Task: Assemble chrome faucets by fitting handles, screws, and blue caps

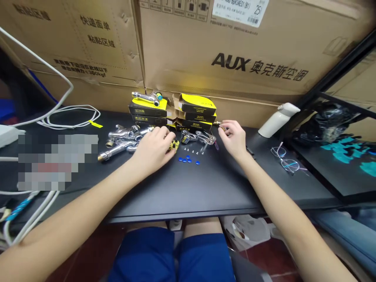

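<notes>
Blue shorts (170, 258) sit below the black bench (205, 196). On it, left hand (152, 150), fingers curled, grips a yellow fitting (174, 145) beside loose chrome taps (123, 141); right hand (233, 137) pinches a small brass part (223, 128) between fingertips. Blue caps (188, 159), small screws (194, 152) and another chrome tap (198, 137) lie between both hands.

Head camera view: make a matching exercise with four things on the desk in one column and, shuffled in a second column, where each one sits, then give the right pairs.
Things:
1. Chrome taps
2. Blue caps
3. Glasses
4. Black-and-yellow boxes

Places:
A. Right of the right hand
B. Stacked against the cardboard carton
C. Left of the left hand
D. Between the hands

Pairs: 1-C, 2-D, 3-A, 4-B
</notes>
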{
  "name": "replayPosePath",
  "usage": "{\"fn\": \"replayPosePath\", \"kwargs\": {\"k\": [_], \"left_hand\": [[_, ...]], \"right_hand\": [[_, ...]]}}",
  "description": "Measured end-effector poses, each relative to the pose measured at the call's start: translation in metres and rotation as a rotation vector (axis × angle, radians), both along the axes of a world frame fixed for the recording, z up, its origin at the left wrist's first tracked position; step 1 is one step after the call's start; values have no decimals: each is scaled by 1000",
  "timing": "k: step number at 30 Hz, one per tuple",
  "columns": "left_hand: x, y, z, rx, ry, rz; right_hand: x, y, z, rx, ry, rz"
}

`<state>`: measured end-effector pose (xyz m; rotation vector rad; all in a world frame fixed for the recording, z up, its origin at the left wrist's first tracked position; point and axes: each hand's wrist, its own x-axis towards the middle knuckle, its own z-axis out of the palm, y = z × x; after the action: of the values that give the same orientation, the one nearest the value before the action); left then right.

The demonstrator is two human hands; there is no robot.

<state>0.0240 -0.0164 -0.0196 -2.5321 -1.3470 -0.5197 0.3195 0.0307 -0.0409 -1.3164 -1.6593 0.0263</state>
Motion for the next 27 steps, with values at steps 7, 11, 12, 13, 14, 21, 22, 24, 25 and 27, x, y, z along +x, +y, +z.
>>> {"fn": "replayPosePath", "kwargs": {"k": [7,11,12,13,14,21,22,24,25,27], "left_hand": [[-17,-2,13,-120,172,286],[-24,-2,16,-258,241,391],[-25,-2,17,-291,248,413],[-26,-1,17,-312,250,431],[-27,0,17,-332,250,447],[-31,11,14,-476,215,476],[-30,12,15,-480,205,478],[-29,11,17,-478,183,472],[-29,10,19,-466,173,468],[-30,5,24,-418,150,482]], "right_hand": [[-10,-2,-9,-73,-16,87],[-12,-3,-10,-90,-25,116],[-12,-3,-11,-100,-24,125],[-13,-3,-11,-111,-23,131],[-13,-3,-11,-122,-26,133],[-12,-4,-11,-105,-27,148],[-12,-4,-10,-104,-25,143],[-11,-4,-9,-108,-23,129],[-11,-4,-9,-108,-22,125],[-11,-5,-8,-90,-19,129]]}}
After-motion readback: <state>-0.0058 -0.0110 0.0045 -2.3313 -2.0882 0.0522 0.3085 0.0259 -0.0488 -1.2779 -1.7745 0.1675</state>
